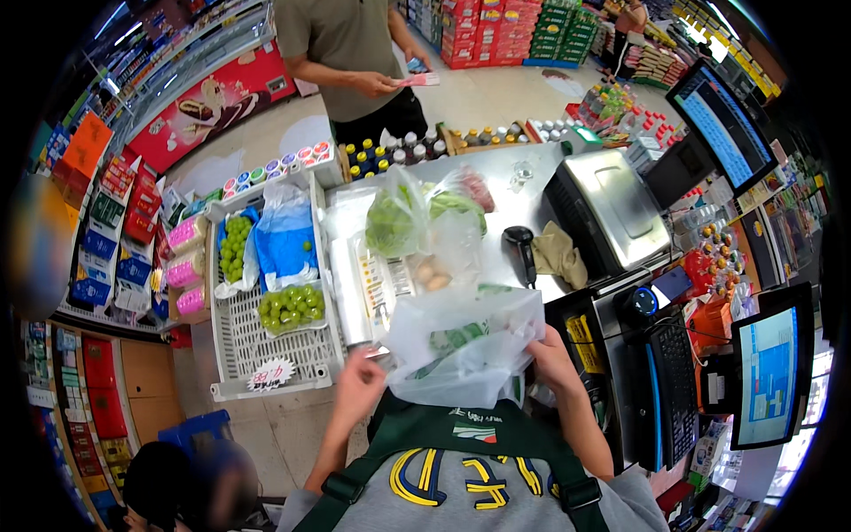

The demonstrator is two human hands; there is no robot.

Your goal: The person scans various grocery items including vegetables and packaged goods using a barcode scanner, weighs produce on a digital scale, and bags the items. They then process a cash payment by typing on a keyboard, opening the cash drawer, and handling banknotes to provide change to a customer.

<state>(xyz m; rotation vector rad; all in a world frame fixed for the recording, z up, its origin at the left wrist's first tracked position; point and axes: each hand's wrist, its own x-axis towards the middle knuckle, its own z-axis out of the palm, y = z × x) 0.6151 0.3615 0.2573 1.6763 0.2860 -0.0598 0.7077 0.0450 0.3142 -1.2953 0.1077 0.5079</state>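
Note:
A translucent white plastic bag with green print is spread in front of my chest. My right hand is closed on its right edge. At the bag's left edge, my left hand has its fingers curled; I cannot make out what is between them. Just beyond the bag, several brown eggs lie in a clear bag on the metal counter. Behind them sit a clear bag of green vegetables and another bag with something reddish. A handheld scanner rests to the right, beside a crumpled tan cloth.
A white crate with packs of green grapes stands left. Right are a metal-topped black box, a keyboard and two screens. Across the counter, a person holds a pinkish paper slip. Small bottles line the far edge.

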